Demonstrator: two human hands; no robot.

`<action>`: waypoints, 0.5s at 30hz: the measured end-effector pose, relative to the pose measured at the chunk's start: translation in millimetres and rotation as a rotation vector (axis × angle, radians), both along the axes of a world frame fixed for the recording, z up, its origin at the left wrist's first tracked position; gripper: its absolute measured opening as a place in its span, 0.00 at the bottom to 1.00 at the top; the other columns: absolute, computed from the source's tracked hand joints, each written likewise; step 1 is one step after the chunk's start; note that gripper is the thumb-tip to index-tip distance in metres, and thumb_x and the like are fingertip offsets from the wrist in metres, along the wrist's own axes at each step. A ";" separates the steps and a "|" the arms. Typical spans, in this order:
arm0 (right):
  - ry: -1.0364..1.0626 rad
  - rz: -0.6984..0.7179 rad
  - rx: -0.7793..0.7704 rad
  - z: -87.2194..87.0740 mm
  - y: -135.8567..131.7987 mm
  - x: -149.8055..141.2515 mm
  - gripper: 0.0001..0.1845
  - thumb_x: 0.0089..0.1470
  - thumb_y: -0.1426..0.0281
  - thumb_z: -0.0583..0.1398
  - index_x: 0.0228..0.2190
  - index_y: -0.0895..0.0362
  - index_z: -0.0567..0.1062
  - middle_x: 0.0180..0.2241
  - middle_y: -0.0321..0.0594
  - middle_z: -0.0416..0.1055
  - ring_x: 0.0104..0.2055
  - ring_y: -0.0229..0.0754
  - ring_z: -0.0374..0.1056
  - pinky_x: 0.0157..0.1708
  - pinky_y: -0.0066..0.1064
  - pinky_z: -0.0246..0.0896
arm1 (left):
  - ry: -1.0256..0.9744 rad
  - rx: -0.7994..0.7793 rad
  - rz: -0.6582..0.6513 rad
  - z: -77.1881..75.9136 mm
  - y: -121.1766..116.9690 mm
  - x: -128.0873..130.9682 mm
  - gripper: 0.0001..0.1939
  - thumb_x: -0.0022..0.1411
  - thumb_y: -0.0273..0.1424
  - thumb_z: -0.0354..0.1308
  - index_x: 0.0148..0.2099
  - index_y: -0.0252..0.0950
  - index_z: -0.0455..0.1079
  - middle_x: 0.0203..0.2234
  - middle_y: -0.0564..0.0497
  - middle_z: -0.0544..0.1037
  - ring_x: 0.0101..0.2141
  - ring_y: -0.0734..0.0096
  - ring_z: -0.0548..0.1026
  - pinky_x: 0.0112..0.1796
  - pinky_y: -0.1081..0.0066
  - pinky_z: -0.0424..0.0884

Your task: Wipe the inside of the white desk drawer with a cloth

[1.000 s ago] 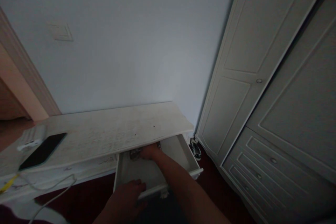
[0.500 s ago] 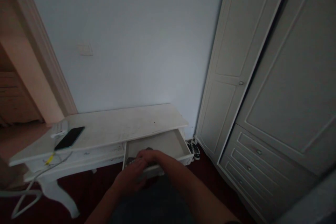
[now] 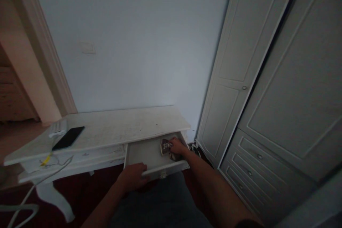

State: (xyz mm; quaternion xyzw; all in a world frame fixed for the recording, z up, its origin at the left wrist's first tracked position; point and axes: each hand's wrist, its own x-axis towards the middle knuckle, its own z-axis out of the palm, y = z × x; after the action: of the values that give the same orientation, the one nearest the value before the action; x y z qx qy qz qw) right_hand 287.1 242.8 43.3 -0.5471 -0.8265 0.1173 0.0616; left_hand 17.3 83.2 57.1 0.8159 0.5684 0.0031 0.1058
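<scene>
A white drawer [image 3: 144, 155] is pulled out of the table, its front edge facing me. At its right end, my right hand [image 3: 178, 146] grips a small brown, white-patterned cloth-like item [image 3: 166, 146], low inside the drawer. Part of this item is hidden beneath the hand, and I cannot tell its exact kind. My left hand [image 3: 135, 175] is at the drawer's front left corner, its fingers curled over the front edge. A small knob [image 3: 162, 174] shows on the drawer front between my arms.
On the white table [image 3: 128, 124] lie a dark phone [image 3: 68, 138] and a white box-like device [image 3: 58, 127]. A pale cable [image 3: 40, 178] with a yellow tag hangs at the left. Dark shoes [image 3: 194, 148] sit on the floor beside a tall wardrobe [image 3: 227, 103].
My right hand has moved from beside my left hand to the drawer's right end, with the brown patterned item now visible in it. My left hand stays near the front left corner.
</scene>
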 end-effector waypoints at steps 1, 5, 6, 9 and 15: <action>-0.008 -0.011 0.006 -3.5 -1.1 -5.0 0.27 0.51 0.74 0.63 0.54 0.55 0.80 0.56 0.54 0.74 0.56 0.56 0.71 0.56 0.42 0.65 | -0.002 0.002 0.002 -0.5 0.4 -0.2 0.23 0.65 0.47 0.52 0.51 0.38 0.76 0.47 0.42 0.82 0.48 0.49 0.80 0.49 0.58 0.72; -0.029 0.016 -0.025 -14.0 -8.4 -30.5 0.33 0.54 0.69 0.63 0.62 0.51 0.72 0.62 0.55 0.66 0.62 0.62 0.65 0.58 0.54 0.62 | 0.006 -0.001 0.003 0.4 0.9 -0.6 0.25 0.64 0.48 0.51 0.52 0.37 0.76 0.48 0.41 0.82 0.49 0.48 0.80 0.49 0.57 0.72; -0.034 0.049 -0.046 -15.1 -10.2 -36.2 0.32 0.54 0.68 0.64 0.61 0.50 0.73 0.62 0.54 0.66 0.62 0.61 0.65 0.58 0.53 0.62 | 0.009 -0.004 0.007 1.1 1.0 -0.4 0.26 0.64 0.49 0.51 0.52 0.37 0.76 0.48 0.41 0.82 0.49 0.48 0.80 0.49 0.57 0.72; -0.054 0.179 -0.120 -16.4 -16.0 -50.0 0.30 0.51 0.65 0.68 0.57 0.47 0.77 0.57 0.48 0.71 0.63 0.58 0.64 0.62 0.50 0.59 | 0.021 -0.012 0.024 3.1 1.5 0.5 0.26 0.64 0.49 0.51 0.51 0.38 0.77 0.47 0.41 0.83 0.48 0.49 0.81 0.49 0.58 0.72; -0.090 0.280 -0.220 -17.7 -26.4 -69.0 0.31 0.47 0.61 0.70 0.55 0.45 0.78 0.60 0.47 0.68 0.65 0.61 0.64 0.62 0.53 0.61 | 0.008 -0.046 0.049 2.4 3.2 1.2 0.26 0.63 0.50 0.52 0.51 0.40 0.78 0.47 0.42 0.84 0.47 0.50 0.81 0.47 0.59 0.72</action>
State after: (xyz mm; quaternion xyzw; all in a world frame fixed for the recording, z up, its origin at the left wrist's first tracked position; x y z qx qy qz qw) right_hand 218.1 216.5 25.6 -0.4347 -0.8787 0.1899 -0.0527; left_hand 18.5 86.5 59.6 0.7990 0.5887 -0.0107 0.1221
